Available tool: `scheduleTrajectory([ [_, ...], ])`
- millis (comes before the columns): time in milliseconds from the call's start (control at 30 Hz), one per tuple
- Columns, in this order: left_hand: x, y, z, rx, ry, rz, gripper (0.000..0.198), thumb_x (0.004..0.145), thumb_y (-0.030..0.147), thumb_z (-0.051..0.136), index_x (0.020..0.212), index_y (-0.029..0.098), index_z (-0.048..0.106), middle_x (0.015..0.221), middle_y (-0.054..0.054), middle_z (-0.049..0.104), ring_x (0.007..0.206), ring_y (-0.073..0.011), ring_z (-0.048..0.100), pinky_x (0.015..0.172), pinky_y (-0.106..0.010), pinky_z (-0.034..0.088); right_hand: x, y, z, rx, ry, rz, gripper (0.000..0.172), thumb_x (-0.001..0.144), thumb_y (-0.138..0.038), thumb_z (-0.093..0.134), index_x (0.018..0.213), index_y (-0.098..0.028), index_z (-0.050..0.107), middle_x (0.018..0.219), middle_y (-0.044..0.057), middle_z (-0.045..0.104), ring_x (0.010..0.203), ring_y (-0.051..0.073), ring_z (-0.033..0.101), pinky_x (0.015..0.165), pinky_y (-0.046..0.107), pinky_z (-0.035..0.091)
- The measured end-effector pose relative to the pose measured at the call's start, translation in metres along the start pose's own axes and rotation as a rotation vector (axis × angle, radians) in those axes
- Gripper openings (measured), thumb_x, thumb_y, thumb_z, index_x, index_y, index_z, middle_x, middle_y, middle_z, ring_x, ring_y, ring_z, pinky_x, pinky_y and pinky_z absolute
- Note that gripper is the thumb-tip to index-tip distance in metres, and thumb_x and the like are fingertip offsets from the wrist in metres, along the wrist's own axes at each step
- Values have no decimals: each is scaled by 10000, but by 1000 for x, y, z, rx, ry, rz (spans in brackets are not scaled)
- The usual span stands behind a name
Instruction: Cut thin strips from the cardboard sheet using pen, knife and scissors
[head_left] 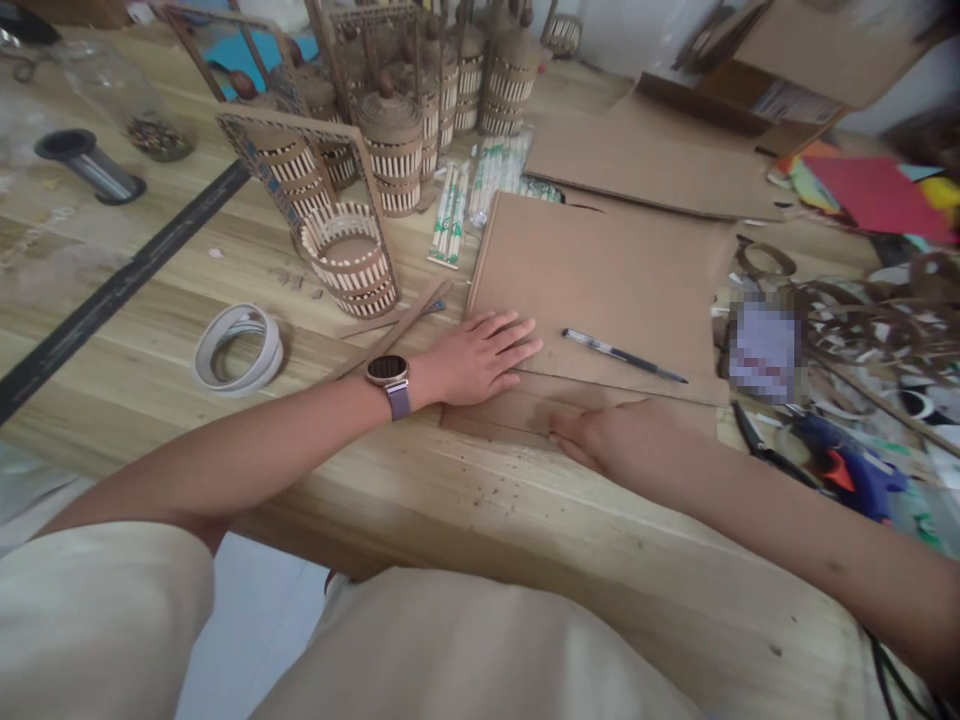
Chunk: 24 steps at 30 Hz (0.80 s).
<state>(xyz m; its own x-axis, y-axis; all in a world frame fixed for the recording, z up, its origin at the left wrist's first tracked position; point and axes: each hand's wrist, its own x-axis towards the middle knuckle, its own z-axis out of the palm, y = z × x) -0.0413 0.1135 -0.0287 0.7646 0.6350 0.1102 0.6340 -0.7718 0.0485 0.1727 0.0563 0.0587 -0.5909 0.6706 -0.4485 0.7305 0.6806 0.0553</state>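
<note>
A brown cardboard sheet (600,260) lies on the wooden table before me, with a crease or cut line running along its near part. My left hand (484,360) rests flat on the sheet's left side, fingers spread, a watch on its wrist. Over the near strip of cardboard (502,415), my right hand (596,435) is closed with its fingers pressed together and pointing left. Whatever those fingers may hold is hidden. A capped-looking dark pen (626,355) lies on the sheet beyond my right hand.
Stick-and-cardboard baskets (352,275) and lidded jars (390,150) stand at the back left. A tape roll (238,350) lies left of my arm. On the right are a blue glue gun (855,465), black-handled scissors (772,450) and cardboard scraps (847,310). More cardboard (660,160) lies behind.
</note>
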Motion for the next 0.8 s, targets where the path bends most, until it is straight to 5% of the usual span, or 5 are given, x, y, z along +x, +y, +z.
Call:
scheduleTrajectory([
  [100,-1,-3,-1,7,16,26,535,1054,408,400,1541,189,381,1619,-98,346,1485,-285,308,1214,-436,237,11,-19,-10,-73,-71,-30,208,998,-203,452,957,-211,656,717,19,728,612,197,682,453,297,253],
  [300,-2,-4,-1,26,40,42,524,1051,382,420,1536,188,388,1617,-104,348,1488,-276,304,1217,-429,230,45,-51,-18,-187,6,-116,301,916,-27,433,1034,-157,677,808,78,747,667,205,699,445,285,272],
  [800,-1,-5,3,20,58,45,521,1059,410,393,1532,192,399,1611,-109,358,1486,-287,308,1215,-428,225,53,-57,-24,-253,-19,-147,381,800,64,419,923,-164,698,806,105,737,675,197,685,499,263,390],
])
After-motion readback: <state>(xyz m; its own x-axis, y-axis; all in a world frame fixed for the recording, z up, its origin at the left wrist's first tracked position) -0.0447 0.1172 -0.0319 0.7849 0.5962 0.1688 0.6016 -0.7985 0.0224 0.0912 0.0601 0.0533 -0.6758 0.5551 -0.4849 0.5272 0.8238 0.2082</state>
